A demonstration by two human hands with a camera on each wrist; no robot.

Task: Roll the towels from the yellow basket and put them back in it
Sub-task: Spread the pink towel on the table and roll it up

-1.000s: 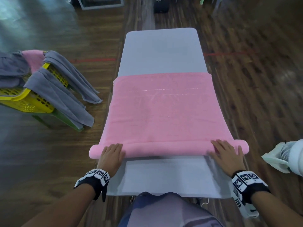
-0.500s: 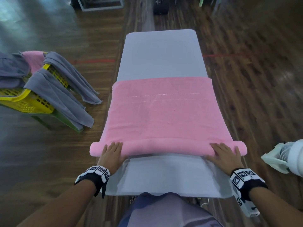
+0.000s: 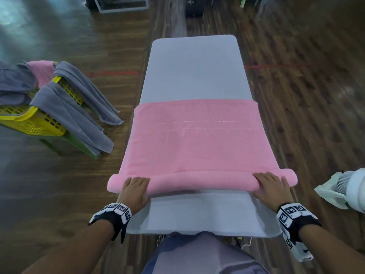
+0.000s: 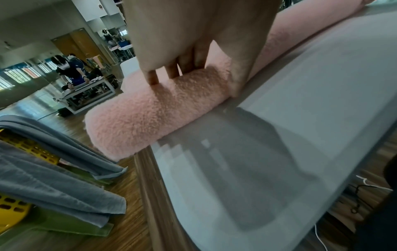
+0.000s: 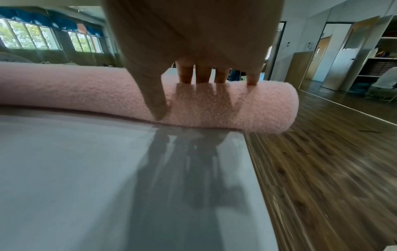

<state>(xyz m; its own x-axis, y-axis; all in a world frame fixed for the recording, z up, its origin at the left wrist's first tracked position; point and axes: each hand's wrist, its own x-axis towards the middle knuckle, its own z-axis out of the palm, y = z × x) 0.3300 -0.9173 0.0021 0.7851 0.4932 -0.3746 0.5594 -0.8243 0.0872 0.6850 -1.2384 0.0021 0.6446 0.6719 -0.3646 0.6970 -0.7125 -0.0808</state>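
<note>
A pink towel (image 3: 195,143) lies flat across the white table (image 3: 194,70), its near edge wound into a roll (image 3: 201,181) that overhangs both table sides. My left hand (image 3: 136,184) presses on the roll's left end (image 4: 150,118), fingers straight over the top and thumb at its near side. My right hand (image 3: 270,184) presses the same way on the right end (image 5: 247,108). The yellow basket (image 3: 29,119) stands on the floor at the left, with grey towels (image 3: 67,115) and a pink one (image 3: 41,71) draped over its rim.
The basket sits on a green stool (image 3: 79,143). A white fan (image 3: 347,188) stands close to the table's right near corner. Wooden floor surrounds the table. The table's far half is bare. Another person works at a distant table (image 4: 86,91).
The roll has grown thicker and moved a little away from me, taking up more of the flat towel. Both hands moved forward with it.
</note>
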